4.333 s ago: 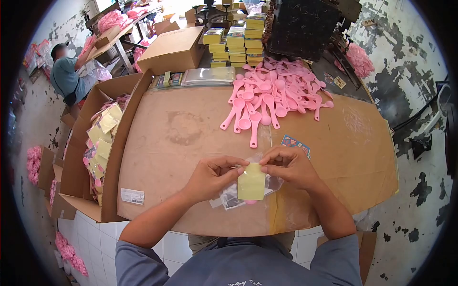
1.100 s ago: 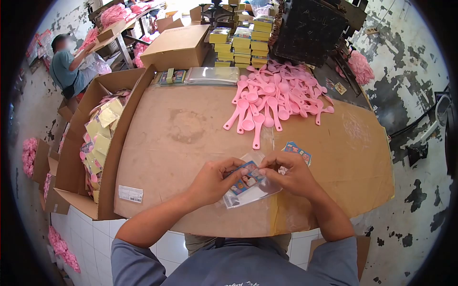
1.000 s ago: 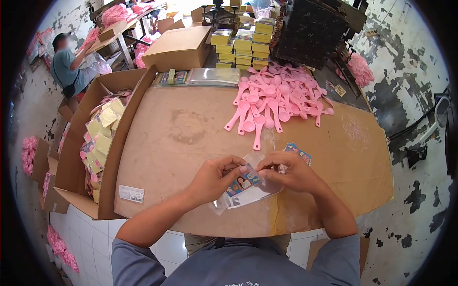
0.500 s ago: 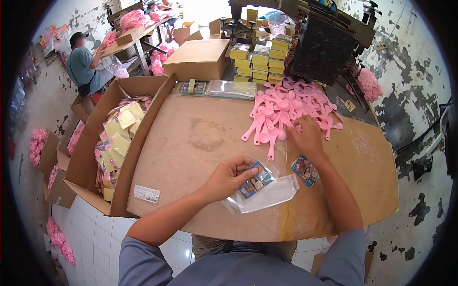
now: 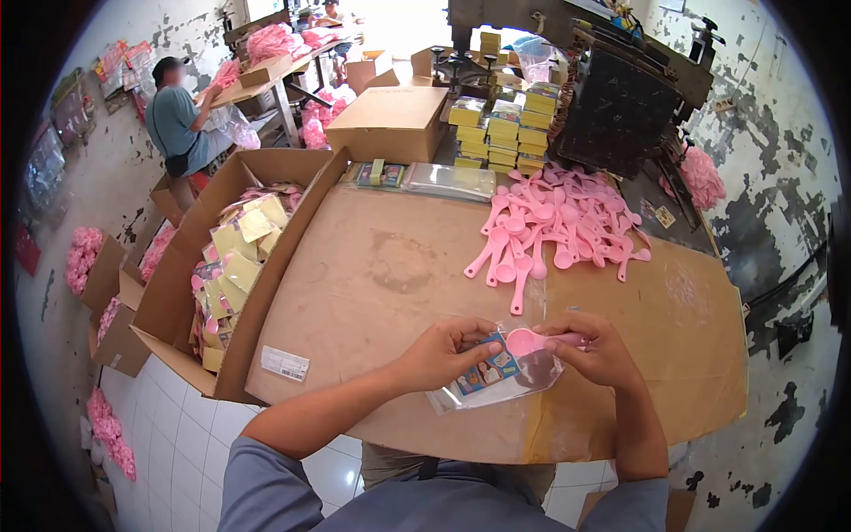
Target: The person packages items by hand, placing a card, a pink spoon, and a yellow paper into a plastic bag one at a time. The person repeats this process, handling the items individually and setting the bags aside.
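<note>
Near the front of the cardboard-covered table, my left hand pinches a blue printed card and a clear plastic bag. My right hand grips a pink spoon by its handle, with the round bowl pointing left at the bag's mouth, beside the card. Whether the bowl is inside the bag I cannot tell. Beyond my hands lies a heap of pink spoons.
An open carton of packed cards and spoons stands left. Behind are a closed box, clear bags, stacked yellow card bundles and a dark machine. A person sits at the back left.
My right hand has come back from the heap with a pink spoon, to beside my left hand. The view has shifted slightly. The loose cards under my right arm are now out of sight.
</note>
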Tool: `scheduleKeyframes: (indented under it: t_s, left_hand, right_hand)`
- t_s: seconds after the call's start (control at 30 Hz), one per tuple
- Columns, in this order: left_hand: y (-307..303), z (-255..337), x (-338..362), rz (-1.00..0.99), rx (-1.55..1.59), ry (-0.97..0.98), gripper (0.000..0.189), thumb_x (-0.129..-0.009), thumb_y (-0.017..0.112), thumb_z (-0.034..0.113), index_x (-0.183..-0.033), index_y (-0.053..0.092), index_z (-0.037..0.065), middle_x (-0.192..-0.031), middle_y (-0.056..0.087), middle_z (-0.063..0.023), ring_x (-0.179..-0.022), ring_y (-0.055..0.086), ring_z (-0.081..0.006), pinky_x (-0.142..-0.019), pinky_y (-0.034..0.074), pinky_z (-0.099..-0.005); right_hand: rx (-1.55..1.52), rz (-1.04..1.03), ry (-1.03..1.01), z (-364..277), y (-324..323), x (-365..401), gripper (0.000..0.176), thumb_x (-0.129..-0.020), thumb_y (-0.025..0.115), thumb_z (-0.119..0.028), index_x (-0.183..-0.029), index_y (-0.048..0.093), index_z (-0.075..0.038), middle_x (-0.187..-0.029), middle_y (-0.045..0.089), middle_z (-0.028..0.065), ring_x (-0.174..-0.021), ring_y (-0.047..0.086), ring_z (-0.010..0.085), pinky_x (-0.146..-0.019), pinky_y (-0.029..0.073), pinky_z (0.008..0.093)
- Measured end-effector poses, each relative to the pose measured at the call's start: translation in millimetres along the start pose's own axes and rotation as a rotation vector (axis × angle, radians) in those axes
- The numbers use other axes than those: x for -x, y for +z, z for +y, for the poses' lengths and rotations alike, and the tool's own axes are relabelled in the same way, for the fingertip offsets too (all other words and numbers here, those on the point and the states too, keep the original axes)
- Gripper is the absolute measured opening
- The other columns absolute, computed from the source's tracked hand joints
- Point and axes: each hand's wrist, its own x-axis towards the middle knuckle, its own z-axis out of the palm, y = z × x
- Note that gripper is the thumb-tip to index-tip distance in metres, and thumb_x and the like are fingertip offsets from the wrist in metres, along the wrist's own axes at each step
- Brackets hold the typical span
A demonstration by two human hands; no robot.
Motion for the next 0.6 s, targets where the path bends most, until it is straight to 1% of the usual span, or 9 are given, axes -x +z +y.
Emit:
scheduleKeyframes:
  t_s: [0.03,0.13,0.23,0.33,0.43,0.53,0.6]
  left_hand:
    - [0.8,-1.8,-0.8,-0.001,0.01,-0.001,0.03,-0.104,0.065,0.013,-0.129,0.062,-0.003,-0.113,0.075,-0.0089,-0.099,0.069,-0.0079,-0.083,0.057,-0.0239]
    - [3.2,2.6,0.0,0.004,0.007,0.005,0.028,-0.104,0.064,0.012,-0.126,0.062,-0.005,-0.109,0.074,-0.009,-0.101,0.068,-0.0088,-0.086,0.056,-0.0249]
    - [3.7,-9.2,-2.0,0.021,-0.026,0.062,0.028,-0.104,0.065,0.014,-0.126,0.063,-0.003,-0.105,0.074,-0.0061,-0.09,0.067,-0.0066,-0.075,0.055,-0.0243]
    - [-0.3,-10.8,-1.4,-0.028,-0.166,0.0,0.029,-0.105,0.063,0.013,-0.129,0.062,-0.002,-0.109,0.074,-0.0072,-0.097,0.068,-0.0071,-0.081,0.056,-0.0233]
    - [5.5,-2.6,1.4,-0.019,-0.318,-0.054,0.028,-0.105,0.064,0.016,-0.128,0.065,0.001,-0.105,0.074,-0.0063,-0.09,0.066,-0.005,-0.076,0.053,-0.0221]
    - [11.5,12.6,3.2,-0.027,-0.461,-0.159,0.027,-0.104,0.066,0.02,-0.126,0.067,0.004,-0.102,0.073,-0.005,-0.085,0.063,-0.0034,-0.073,0.052,-0.022]
    - [12.1,16.2,5.0,-0.078,-0.484,-0.119,0.028,-0.103,0.067,0.023,-0.125,0.068,0.005,-0.101,0.073,-0.0055,-0.081,0.063,-0.0035,-0.072,0.052,-0.0232]
  right_hand:
    - [-0.063,0.042,0.011,2.2,3.3,0.7,0.021,-0.092,0.071,-0.004,-0.112,0.074,0.0,-0.099,0.074,0.0096,-0.086,0.068,0.0141,-0.077,0.054,0.0311]
    - [-0.082,0.002,0.039,5.1,0.8,2.7,0.018,-0.091,0.073,-0.002,-0.109,0.075,0.0,-0.098,0.073,0.0073,-0.096,0.07,0.015,-0.084,0.055,0.0292]
    - [0.057,-0.003,-0.054,7.2,7.3,0.4,0.023,-0.086,0.073,-0.005,-0.108,0.076,-0.003,-0.096,0.073,0.0119,-0.081,0.07,0.0204,-0.074,0.054,0.0324]
    - [0.162,-0.012,-0.122,-0.8,10.6,-1.2,0.023,-0.081,0.073,-0.005,-0.104,0.077,-0.002,-0.092,0.071,0.011,-0.079,0.069,0.0215,-0.074,0.054,0.0331]
    - [0.217,-0.029,-0.132,1.4,12.3,-0.1,0.026,-0.081,0.072,-0.006,-0.106,0.075,-0.003,-0.088,0.069,0.0094,-0.077,0.068,0.0217,-0.072,0.054,0.0329]
    - [0.177,-0.11,0.038,-11.8,19.3,0.7,0.034,-0.083,0.07,-0.008,-0.117,0.071,-0.003,-0.107,0.068,0.0128,-0.095,0.067,0.0249,-0.084,0.053,0.036]
    - [0.176,-0.02,-0.194,-3.2,32.1,-5.0,0.046,-0.087,0.069,-0.015,-0.13,0.062,-0.003,-0.124,0.062,0.0157,-0.115,0.06,0.0289,-0.1,0.046,0.04]
